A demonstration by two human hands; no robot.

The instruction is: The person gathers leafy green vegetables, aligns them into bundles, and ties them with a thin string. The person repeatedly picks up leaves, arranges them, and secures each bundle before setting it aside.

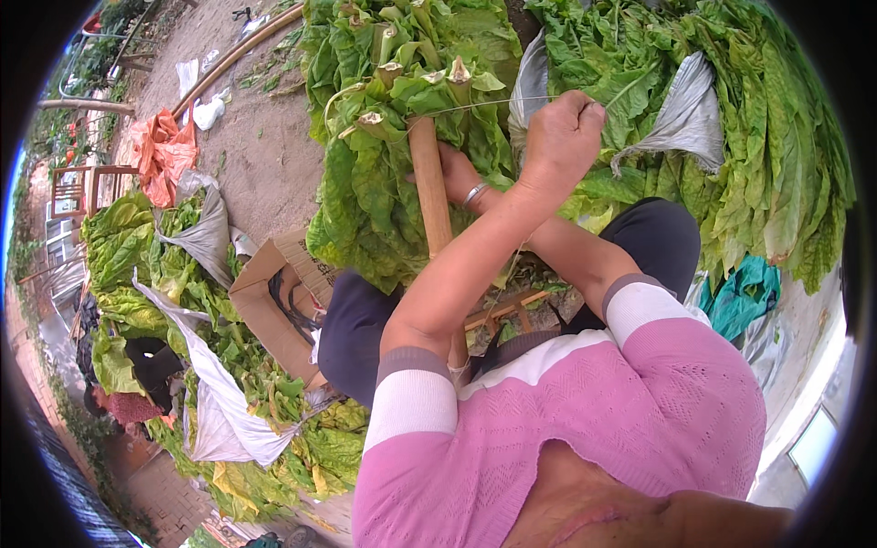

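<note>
My left hand (565, 130), its arm crossed over the right one, is closed on a thin string (479, 105) drawn tight to the upper end of a wooden pole (430, 185). Around that end are large green leaves (363, 198), probably tobacco, with thick cut stems (459, 72) pointing up. My right hand (455, 172), with a silver bracelet (474, 195) at the wrist, is behind the pole among the leaves; a fingertip shows on the pole's left side. Its grip is mostly hidden. The pole slants down between my knees, and string hangs beside it.
Large leaf piles lie at right (774, 157) and lower left (267, 363), with grey-white sacking (685, 116) between them. An open cardboard box (264, 294) is by my left knee. An orange bag (164, 154) and a long curved pole (233, 58) lie farther left. A teal bag (747, 298) is at right.
</note>
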